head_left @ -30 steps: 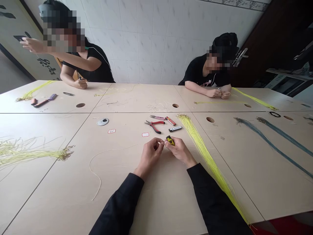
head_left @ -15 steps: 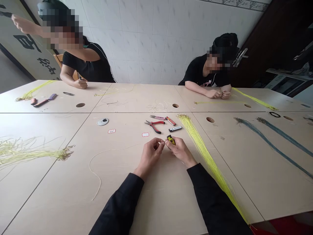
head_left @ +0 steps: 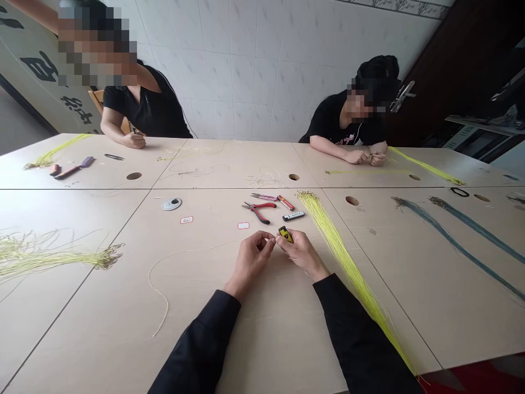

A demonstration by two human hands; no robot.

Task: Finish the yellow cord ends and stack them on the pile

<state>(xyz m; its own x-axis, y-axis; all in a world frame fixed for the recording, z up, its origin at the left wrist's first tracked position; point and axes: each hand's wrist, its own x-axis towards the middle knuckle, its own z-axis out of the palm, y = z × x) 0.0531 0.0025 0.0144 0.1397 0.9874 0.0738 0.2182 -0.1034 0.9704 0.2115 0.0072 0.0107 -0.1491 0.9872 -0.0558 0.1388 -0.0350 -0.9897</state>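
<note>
Both arms are reaching forward across the lower centre of the table (head_left: 102,328). The right hand (head_left: 302,253) is pinching a small yellow lighter (head_left: 285,235), while the left hand (head_left: 250,262) is pressing its fingertips (head_left: 268,238) together just beside it, gripping nothing that can be made out.

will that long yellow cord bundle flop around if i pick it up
The yellow cord bundle will probably droop, since its thin strands lie splayed in gentle curves. Lifted by its gathered far end, it should hang limp and feel light. The loose near strands may slide apart.
</note>
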